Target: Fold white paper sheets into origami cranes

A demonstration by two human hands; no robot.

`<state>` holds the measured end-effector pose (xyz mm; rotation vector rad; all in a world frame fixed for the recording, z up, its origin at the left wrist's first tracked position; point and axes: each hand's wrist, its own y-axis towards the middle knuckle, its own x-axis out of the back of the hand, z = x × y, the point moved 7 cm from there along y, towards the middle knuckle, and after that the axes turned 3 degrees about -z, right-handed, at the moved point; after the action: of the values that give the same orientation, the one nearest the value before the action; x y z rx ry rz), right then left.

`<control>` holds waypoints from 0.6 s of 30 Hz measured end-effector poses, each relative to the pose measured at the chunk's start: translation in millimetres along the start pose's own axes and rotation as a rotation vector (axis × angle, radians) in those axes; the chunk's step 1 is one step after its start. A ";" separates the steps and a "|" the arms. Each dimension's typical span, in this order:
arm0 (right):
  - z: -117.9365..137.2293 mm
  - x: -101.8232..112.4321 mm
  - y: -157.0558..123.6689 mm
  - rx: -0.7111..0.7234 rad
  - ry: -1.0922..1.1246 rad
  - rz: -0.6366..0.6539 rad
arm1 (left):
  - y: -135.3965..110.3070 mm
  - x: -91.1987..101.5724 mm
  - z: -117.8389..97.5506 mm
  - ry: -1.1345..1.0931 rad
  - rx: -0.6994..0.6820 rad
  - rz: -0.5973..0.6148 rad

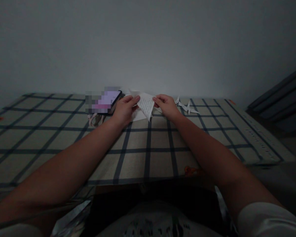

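Between my two hands is a folded piece of paper (146,104) with lines of writing on it, held just above the table. My left hand (125,108) pinches its left side between thumb and fingers. At its right edge, my right hand (166,104) grips it with thumb and fingertips. Beneath it lies more white paper (138,116), partly covered by my left hand and the folded piece. Folded paper cranes (188,108) rest on the cloth just right of my right hand.
A phone (108,101) with a lit screen, partly blurred out, leans on a stand left of my left hand. A checked tablecloth (135,164) covers the table, with an orange clip (191,170) at the front edge. A plain wall (148,42) rises behind.
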<state>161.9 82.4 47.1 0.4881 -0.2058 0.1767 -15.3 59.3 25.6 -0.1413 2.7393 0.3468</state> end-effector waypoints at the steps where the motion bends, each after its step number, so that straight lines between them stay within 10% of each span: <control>1: 0.0 -0.3 -0.1 0.001 -0.001 0.002 | 0.6 0.7 0.6 -0.003 0.006 -0.007; 18: 2.4 1.9 -0.8 0.000 -0.043 0.005 | 9.9 18.0 -6.9 0.042 -0.084 -0.155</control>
<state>163.5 80.8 49.3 0.4915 -0.2489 0.1717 -35.8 66.1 27.2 -0.3848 2.7344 0.4197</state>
